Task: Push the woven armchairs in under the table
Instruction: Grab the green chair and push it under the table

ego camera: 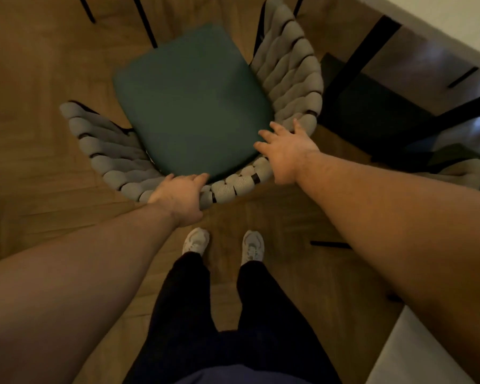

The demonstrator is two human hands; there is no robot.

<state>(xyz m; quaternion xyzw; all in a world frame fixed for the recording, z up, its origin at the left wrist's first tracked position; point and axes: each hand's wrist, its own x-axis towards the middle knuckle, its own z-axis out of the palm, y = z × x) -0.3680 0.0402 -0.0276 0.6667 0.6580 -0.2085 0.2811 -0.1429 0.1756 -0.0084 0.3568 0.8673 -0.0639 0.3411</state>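
Note:
A woven armchair (291, 79) with a grey braided backrest and a green seat cushion (189, 103) stands right in front of me on the wooden floor. My left hand (179, 196) grips the top of the curved backrest at its near side, fingers curled over the rim. My right hand (287, 149) lies over the backrest further right, where the back turns into the armrest, its fingers spread. The white table (455, 26) shows at the top right corner, with dark legs below it.
A second chair with a dark seat (372, 112) sits under the table at right. Part of another woven chair (460, 170) shows at the right edge. Black chair legs (147, 23) stand at the top left. My feet in white shoes (225, 245) are just behind the armchair.

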